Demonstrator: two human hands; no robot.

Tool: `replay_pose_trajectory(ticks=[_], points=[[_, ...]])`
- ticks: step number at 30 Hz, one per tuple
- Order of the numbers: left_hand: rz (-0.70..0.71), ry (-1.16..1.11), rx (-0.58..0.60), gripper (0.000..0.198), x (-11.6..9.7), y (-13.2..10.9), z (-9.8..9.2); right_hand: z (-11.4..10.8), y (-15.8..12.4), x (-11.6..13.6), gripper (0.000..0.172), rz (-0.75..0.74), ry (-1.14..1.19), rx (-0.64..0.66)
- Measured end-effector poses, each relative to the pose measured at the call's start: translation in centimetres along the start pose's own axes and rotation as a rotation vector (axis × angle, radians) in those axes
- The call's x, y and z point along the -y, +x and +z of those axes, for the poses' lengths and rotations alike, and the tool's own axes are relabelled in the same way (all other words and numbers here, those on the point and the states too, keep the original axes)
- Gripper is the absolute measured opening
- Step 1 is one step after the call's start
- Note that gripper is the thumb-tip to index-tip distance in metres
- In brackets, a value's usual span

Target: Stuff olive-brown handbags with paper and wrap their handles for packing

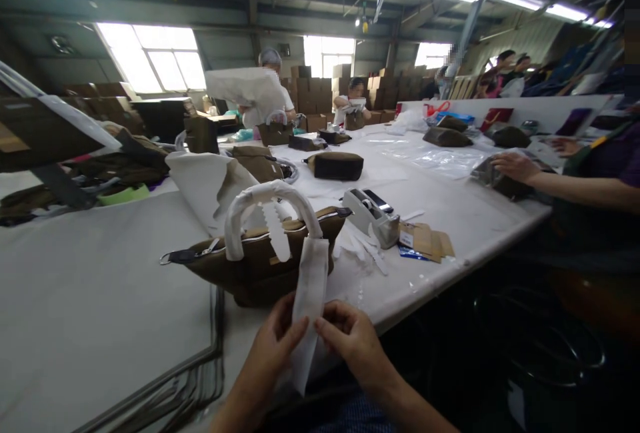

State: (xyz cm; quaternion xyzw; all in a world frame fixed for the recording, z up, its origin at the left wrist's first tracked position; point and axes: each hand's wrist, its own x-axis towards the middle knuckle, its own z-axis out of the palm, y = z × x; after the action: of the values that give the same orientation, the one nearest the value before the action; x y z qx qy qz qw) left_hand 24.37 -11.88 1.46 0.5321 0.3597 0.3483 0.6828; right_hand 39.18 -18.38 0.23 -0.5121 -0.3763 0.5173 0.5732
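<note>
Both of my hands pinch a strip of white wrapping paper (311, 286) that hangs down in front of a brown handbag (260, 273). My left hand (275, 346) grips the strip's left edge, and my right hand (350, 336) has its right edge between thumb and fingers. The strip's upper end meets the foot of the bag's handle (273, 190), which is wrapped in white. Upright on the table, the bag has a silver zipper along its top. A white paper tag (276, 230) with a notched edge hangs over its front.
Right of the bag stand a tape dispenser (375, 216), a phone (378, 200), loose white paper strips (365, 246) and brown cards (427, 241). Dark bags (336, 165) lie farther back. A co-worker's hand (517, 166) touches a bag at right. Flat sheets (190, 386) are stacked at front left.
</note>
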Motion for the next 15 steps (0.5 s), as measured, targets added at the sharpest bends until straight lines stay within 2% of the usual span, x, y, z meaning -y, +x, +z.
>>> replay_pose_trajectory(ticks=[2, 4, 5, 6, 8, 9, 11, 13, 15], points=[[-0.046, -0.002, -0.004, 0.062, 1.0, -0.8, -0.8, -0.6, 0.4, 0.9, 0.033, -0.04, -0.118, 0.079], [-0.08, -0.023, -0.079, 0.062, 1.3, -1.3, -1.1, -2.3, 1.5, 2.6, 0.03, -0.152, -0.299, 0.099], [-0.093, -0.033, -0.125, 0.063, 1.3, -1.5, -1.1, -3.5, 2.5, 3.7, 0.03, -0.232, -0.402, 0.044], [-0.101, -0.043, -0.165, 0.065, 1.2, -1.6, -1.0, -5.1, 3.7, 5.0, 0.03, -0.337, -0.482, -0.078], [-0.102, -0.056, -0.197, 0.067, 1.0, -1.7, -0.7, -9.0, 6.8, 7.6, 0.034, -0.485, -0.698, -0.43], [-0.092, -0.055, -0.195, 0.066, 0.9, -1.6, -0.6, -11.1, 8.5, 8.8, 0.037, -0.473, -0.834, -0.566], [-0.057, -0.041, -0.183, 0.064, 1.0, -1.5, -0.4, -15.1, 11.7, 10.5, 0.034, -0.395, -0.888, -0.657], [-0.022, -0.015, -0.179, 0.061, 1.4, -1.3, -0.4, -18.1, 14.1, 11.2, 0.031, -0.281, -0.905, -0.661], [-0.004, 0.018, -0.17, 0.058, 1.9, -1.1, -0.6, -20.0, 15.5, 11.2, 0.04, -0.202, -0.901, -0.637]])
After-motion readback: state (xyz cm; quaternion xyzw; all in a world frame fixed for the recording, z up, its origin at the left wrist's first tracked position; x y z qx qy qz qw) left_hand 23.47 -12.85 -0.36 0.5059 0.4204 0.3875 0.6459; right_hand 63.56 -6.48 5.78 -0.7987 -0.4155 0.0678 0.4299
